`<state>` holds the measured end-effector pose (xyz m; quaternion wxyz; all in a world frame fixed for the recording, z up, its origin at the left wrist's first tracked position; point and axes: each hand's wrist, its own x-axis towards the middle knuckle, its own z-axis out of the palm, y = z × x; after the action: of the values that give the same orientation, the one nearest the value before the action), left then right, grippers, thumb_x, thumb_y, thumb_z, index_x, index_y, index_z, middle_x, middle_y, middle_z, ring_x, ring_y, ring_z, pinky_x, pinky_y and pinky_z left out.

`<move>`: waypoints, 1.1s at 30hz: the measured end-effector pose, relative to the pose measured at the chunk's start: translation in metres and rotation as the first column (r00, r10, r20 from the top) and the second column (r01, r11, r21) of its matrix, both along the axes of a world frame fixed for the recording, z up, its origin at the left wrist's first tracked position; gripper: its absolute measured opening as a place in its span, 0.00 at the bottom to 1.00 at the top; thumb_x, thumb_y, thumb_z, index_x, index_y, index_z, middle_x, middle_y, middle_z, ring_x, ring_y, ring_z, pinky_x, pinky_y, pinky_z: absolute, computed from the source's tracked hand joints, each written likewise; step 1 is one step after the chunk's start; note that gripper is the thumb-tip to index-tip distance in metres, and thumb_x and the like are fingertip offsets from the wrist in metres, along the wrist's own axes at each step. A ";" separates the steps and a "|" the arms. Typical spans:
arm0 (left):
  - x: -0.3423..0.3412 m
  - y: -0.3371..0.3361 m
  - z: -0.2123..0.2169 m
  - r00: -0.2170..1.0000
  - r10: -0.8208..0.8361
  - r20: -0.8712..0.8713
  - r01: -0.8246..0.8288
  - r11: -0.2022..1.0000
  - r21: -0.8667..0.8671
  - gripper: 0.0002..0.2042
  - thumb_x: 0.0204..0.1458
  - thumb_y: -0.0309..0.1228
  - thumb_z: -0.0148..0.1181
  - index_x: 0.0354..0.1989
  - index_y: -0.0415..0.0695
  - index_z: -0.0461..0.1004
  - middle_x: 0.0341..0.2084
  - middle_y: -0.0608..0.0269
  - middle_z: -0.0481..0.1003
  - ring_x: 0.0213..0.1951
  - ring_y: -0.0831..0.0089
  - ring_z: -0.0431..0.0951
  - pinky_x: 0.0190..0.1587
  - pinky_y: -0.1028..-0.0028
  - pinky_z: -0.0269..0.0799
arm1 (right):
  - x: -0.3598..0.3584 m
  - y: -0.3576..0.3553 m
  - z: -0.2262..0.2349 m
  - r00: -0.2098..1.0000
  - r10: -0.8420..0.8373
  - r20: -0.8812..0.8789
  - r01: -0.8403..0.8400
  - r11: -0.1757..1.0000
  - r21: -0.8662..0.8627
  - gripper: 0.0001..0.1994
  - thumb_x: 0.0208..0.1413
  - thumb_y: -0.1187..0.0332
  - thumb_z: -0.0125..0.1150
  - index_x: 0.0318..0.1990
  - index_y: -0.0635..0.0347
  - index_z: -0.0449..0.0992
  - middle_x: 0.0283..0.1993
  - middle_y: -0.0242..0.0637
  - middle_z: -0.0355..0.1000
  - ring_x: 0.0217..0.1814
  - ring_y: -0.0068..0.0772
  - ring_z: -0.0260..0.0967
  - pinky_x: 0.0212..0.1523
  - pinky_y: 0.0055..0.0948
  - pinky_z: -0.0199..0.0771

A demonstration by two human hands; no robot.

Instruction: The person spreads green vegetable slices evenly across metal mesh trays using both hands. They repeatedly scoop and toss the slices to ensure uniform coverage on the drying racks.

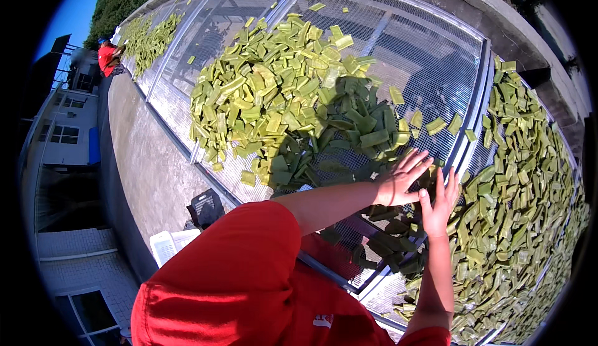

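Observation:
My left hand [402, 181] reaches across the mesh rack with its fingers spread and nothing gripped. Close beside it is my right hand [440, 206], fingers stretched out and thumb near the left hand. Both are over flat green cut pieces [395, 240], partly in my shadow, near a metal frame bar [468, 140]. What lies right under the palms is hidden. A large heap of the same green pieces [268, 90], which look like sliced plant stems, rests on the wire mesh [436, 90] ahead of me.
To the right, another mesh panel is thickly covered with green pieces [517, 221]. A white plastic basket [165, 246] and a dark crate [205, 208] stand by the rack's left edge. Farther off, a person in red [108, 58] bends over more pieces [149, 41]. A concrete wall [492, 16] runs behind.

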<state>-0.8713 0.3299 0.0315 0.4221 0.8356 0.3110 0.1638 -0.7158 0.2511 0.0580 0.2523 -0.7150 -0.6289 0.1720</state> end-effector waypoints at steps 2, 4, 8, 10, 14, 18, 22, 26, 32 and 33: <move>-0.086 0.007 0.031 0.995 -0.081 -0.057 0.087 0.991 0.104 0.43 0.47 0.46 0.58 0.67 0.47 0.41 0.67 0.52 0.37 0.68 0.51 0.34 0.66 0.53 0.34 | -0.052 -0.015 0.007 0.998 0.022 -0.057 -0.024 0.999 -0.036 0.33 0.50 0.50 0.56 0.61 0.59 0.60 0.68 0.53 0.44 0.70 0.57 0.37 0.66 0.51 0.36; -0.196 0.025 0.050 0.983 0.120 -0.140 -0.087 0.970 0.226 0.41 0.47 0.47 0.58 0.66 0.46 0.45 0.66 0.50 0.41 0.67 0.49 0.37 0.65 0.51 0.34 | -0.113 -0.027 0.004 0.993 0.094 -0.066 -0.101 0.988 -0.119 0.34 0.48 0.54 0.60 0.62 0.57 0.59 0.68 0.54 0.43 0.70 0.58 0.36 0.66 0.53 0.34; -0.420 0.106 0.071 0.766 0.642 0.019 -0.541 0.629 0.558 0.35 0.50 0.47 0.53 0.64 0.43 0.51 0.64 0.49 0.48 0.66 0.48 0.44 0.64 0.53 0.37 | -0.242 -0.032 -0.004 0.990 0.142 -0.007 -0.140 0.969 -0.203 0.40 0.40 0.51 0.66 0.61 0.57 0.59 0.68 0.54 0.43 0.70 0.60 0.36 0.65 0.58 0.34; -0.524 0.144 0.065 0.544 0.839 -0.004 -0.676 0.441 0.590 0.34 0.53 0.49 0.50 0.64 0.43 0.50 0.64 0.46 0.47 0.66 0.49 0.42 0.65 0.56 0.35 | -0.297 -0.023 -0.005 0.989 0.141 0.036 -0.128 0.962 -0.243 0.42 0.38 0.50 0.66 0.61 0.59 0.58 0.68 0.54 0.43 0.70 0.61 0.36 0.65 0.60 0.34; -0.664 0.193 0.006 0.348 0.892 -0.288 -0.885 0.414 0.212 0.37 0.54 0.57 0.43 0.66 0.45 0.46 0.66 0.47 0.44 0.67 0.49 0.38 0.66 0.61 0.32 | -0.367 0.036 0.001 0.999 0.045 0.022 -0.036 0.953 -0.301 0.46 0.38 0.49 0.66 0.65 0.57 0.51 0.69 0.53 0.41 0.71 0.59 0.32 0.66 0.58 0.31; -0.743 0.190 -0.090 0.472 0.639 -0.607 -0.597 0.739 0.313 0.29 0.55 0.49 0.44 0.63 0.50 0.54 0.64 0.57 0.51 0.65 0.56 0.47 0.64 0.56 0.38 | -0.394 0.104 0.008 0.991 0.127 0.046 -0.085 0.851 -0.518 0.55 0.31 0.40 0.67 0.67 0.48 0.45 0.69 0.57 0.35 0.73 0.57 0.24 0.63 0.66 0.27; -0.702 0.199 -0.091 0.643 0.736 -0.212 -0.690 0.677 0.256 0.20 0.52 0.34 0.49 0.54 0.42 0.66 0.55 0.48 0.63 0.55 0.52 0.62 0.57 0.59 0.57 | -0.418 0.144 0.008 0.999 -0.016 0.049 0.044 0.752 -0.658 0.60 0.26 0.35 0.67 0.68 0.44 0.40 0.66 0.65 0.36 0.72 0.62 0.21 0.58 0.74 0.27; -0.619 0.208 0.006 0.827 0.562 -0.026 -0.562 0.825 -0.053 0.17 0.50 0.32 0.52 0.47 0.36 0.69 0.46 0.50 0.69 0.50 0.58 0.67 0.52 0.66 0.62 | -0.433 0.139 -0.006 0.992 -0.106 0.064 0.124 0.838 -0.532 0.58 0.28 0.37 0.68 0.68 0.41 0.42 0.62 0.64 0.44 0.70 0.65 0.29 0.57 0.73 0.35; -0.517 0.201 0.055 0.587 0.784 -0.201 -0.397 0.063 -0.916 0.17 0.55 0.36 0.51 0.52 0.45 0.66 0.44 0.62 0.71 0.42 0.70 0.74 0.45 0.69 0.71 | -0.415 0.125 0.014 0.934 -0.198 -0.298 0.024 0.866 -0.500 0.53 0.33 0.47 0.71 0.67 0.47 0.47 0.61 0.61 0.46 0.65 0.59 0.46 0.59 0.49 0.54; -0.502 0.204 0.062 0.642 0.736 -0.215 -0.339 0.020 -0.941 0.17 0.54 0.37 0.52 0.51 0.45 0.66 0.44 0.62 0.72 0.42 0.70 0.74 0.45 0.69 0.71 | -0.408 0.120 0.002 0.855 -0.255 -0.451 0.028 0.892 -0.451 0.52 0.33 0.47 0.71 0.67 0.47 0.47 0.62 0.62 0.45 0.65 0.59 0.46 0.59 0.47 0.55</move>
<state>-1.3731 0.5334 0.0940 0.7694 0.1849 0.5630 0.2382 -1.1239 0.3709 0.0595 0.2548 -0.7291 -0.4328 0.4650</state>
